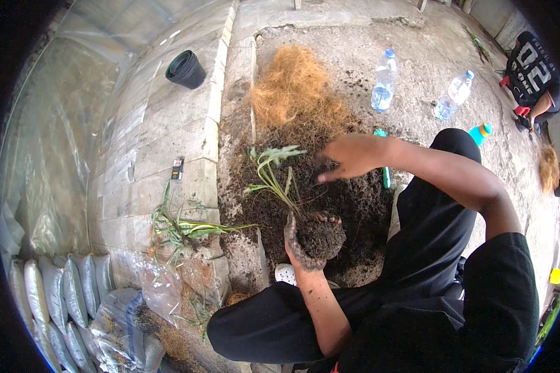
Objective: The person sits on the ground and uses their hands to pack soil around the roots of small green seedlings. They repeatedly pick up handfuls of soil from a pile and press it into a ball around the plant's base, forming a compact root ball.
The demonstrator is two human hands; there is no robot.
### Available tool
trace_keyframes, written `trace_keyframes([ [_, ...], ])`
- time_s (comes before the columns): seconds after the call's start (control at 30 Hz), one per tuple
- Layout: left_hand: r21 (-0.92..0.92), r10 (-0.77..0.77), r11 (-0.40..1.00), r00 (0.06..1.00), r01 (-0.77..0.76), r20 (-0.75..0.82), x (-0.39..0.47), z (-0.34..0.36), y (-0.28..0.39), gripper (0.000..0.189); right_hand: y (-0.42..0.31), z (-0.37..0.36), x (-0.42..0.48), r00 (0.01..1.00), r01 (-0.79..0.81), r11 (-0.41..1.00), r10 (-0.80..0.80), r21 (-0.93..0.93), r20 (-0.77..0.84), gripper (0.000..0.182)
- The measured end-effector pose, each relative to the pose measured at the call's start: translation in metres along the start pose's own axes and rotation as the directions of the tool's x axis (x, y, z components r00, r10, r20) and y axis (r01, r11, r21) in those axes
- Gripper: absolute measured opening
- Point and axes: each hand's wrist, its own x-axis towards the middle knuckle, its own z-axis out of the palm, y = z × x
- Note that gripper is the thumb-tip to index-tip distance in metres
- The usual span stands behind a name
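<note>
A ball of dark soil (324, 238) rests in my left hand (303, 249), whose fingers curl round it from below. A small plant with long pale-green stems and lobed leaves (273, 172) rises from the soil ball's upper left side. My right hand (350, 156) hovers above the heap of dark soil (368, 205), to the upper right of the plant, somewhat blurred, with nothing seen in it and its fingers apart. Beyond it lies a mound of brown coconut fibre (291, 86). A green-handled tool (386, 177) lies partly hidden behind my right forearm.
Stacked black pots (191, 72), a small dark box (177, 169) and loose plants (186, 228) lie on the block ledge at left. Filled bags (74, 289) stand lower left. Two plastic bottles (385, 81) and a turquoise bottle (479, 134) are on the right. A person (532, 79) crouches far right.
</note>
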Motion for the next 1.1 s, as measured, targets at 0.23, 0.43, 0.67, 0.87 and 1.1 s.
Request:
trace_keyframes([
  [0.23,-0.199,-0.140,0.963,0.966,0.184,0.216,-0.001,-0.012,0.004,0.053,-0.002,0.010,-0.002,0.937,0.332,0.933,-0.343,0.142,0.065,0.053],
  [0.43,-0.041,-0.146,0.987,0.977,0.154,0.157,-0.001,-0.020,0.006,0.049,-0.006,-0.001,-0.005,0.887,0.460,0.882,-0.453,0.101,-0.084,0.039],
  [0.67,-0.016,-0.116,0.993,0.993,0.115,-0.023,0.004,-0.016,0.000,0.043,-0.003,-0.025,-0.014,0.835,0.437,0.899,-0.421,-0.039,-0.353,0.026],
  [0.87,0.036,-0.083,0.996,0.996,0.084,-0.033,0.008,-0.017,-0.002,0.043,0.028,-0.018,-0.011,0.803,-0.078,0.872,-0.232,-0.483,-0.549,0.030],
  [1.1,0.079,-0.098,0.992,0.993,0.103,-0.060,0.003,-0.015,0.001,0.052,-0.015,-0.008,-0.015,0.923,0.268,0.963,-0.248,0.029,-0.295,0.043],
])
